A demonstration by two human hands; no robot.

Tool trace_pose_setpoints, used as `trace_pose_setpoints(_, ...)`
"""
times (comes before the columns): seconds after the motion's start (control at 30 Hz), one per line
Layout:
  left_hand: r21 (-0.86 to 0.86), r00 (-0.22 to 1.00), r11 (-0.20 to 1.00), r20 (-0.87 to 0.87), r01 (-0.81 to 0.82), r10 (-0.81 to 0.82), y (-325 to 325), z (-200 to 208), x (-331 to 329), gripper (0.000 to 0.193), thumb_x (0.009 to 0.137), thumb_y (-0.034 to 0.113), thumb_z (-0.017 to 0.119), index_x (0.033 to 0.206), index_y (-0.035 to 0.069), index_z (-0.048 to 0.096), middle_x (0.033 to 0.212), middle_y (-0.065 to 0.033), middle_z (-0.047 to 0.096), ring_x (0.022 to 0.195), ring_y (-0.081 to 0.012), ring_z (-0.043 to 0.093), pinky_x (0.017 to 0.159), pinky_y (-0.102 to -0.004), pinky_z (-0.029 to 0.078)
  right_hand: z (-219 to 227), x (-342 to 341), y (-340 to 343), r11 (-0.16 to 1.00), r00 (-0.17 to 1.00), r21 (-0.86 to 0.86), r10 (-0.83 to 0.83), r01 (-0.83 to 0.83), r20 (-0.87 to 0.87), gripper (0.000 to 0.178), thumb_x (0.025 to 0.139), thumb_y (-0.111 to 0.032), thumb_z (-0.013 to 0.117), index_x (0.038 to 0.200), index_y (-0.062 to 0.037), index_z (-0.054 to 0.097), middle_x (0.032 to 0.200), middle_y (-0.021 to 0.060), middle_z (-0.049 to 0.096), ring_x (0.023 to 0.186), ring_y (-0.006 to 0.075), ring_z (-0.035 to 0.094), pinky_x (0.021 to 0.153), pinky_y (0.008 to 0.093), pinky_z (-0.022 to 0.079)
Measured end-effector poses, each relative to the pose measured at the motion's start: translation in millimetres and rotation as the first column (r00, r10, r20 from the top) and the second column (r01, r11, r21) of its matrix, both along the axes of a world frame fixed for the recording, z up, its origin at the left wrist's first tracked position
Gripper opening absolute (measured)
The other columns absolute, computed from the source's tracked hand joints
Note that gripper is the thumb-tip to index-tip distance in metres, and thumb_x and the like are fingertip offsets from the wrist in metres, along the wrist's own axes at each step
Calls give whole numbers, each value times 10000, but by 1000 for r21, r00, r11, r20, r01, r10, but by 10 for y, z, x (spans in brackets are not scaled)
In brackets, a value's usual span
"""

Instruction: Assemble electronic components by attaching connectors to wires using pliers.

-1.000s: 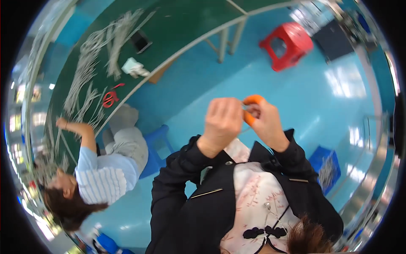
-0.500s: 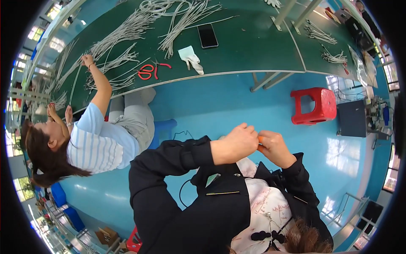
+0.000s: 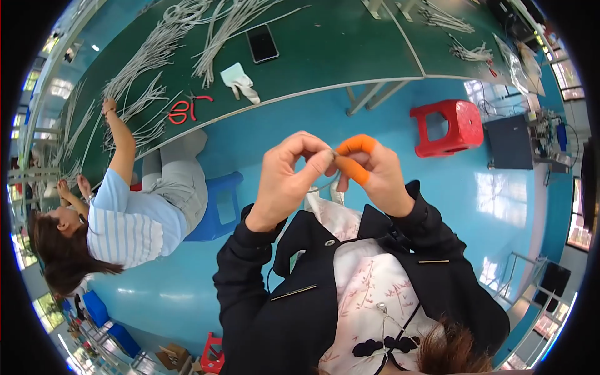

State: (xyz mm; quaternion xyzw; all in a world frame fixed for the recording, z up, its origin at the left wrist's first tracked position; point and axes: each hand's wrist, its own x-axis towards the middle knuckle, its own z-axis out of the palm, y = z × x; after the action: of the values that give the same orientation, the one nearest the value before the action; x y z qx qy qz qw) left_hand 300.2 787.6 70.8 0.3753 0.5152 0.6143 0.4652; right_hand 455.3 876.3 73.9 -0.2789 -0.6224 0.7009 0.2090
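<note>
My left hand and my right hand meet fingertip to fingertip in front of my chest. Orange finger covers sit on the thumb and forefinger of the right hand. Both hands pinch a thin grey cable, which curves below the fingers; its pinched end is mostly hidden between the fingertips. Past my hands, on the green table, are bundles of similar grey cables, red-handled scissors, red-handled cutters, a white glove and a black phone.
At the left a co-worker in a striped top reaches over the cables, beside a blue stool. A red stool stands on the blue floor to the right, near a dark grey cabinet. More cables lie at the table's far right.
My hands have turned and shifted left, so the orange finger covers and the thin cable show plainly. The whole view has swung, moving the table and stools leftward.
</note>
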Motion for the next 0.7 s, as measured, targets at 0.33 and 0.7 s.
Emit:
trace_pose_setpoints(0.33,467,488,823,-663,-324,568,246,-158,329,137,727,-11,672,837,22,598,807,-70,587,683,-206,537,621,-303,436,80,18,225,967,995,-243,53,-72,-82,133,912,-41,554,997,57,524,742,98,623,549,123,584,516,224,456)
trace_pose_setpoints(0.7,586,-113,793,-810,-164,576,341,-163,444,138,686,1,670,793,29,588,799,-65,553,679,-228,526,588,-343,410,-133,78,304,663,990,748,-119,23,75,157,816,-31,645,958,9,589,741,86,609,588,155,587,484,274,444)
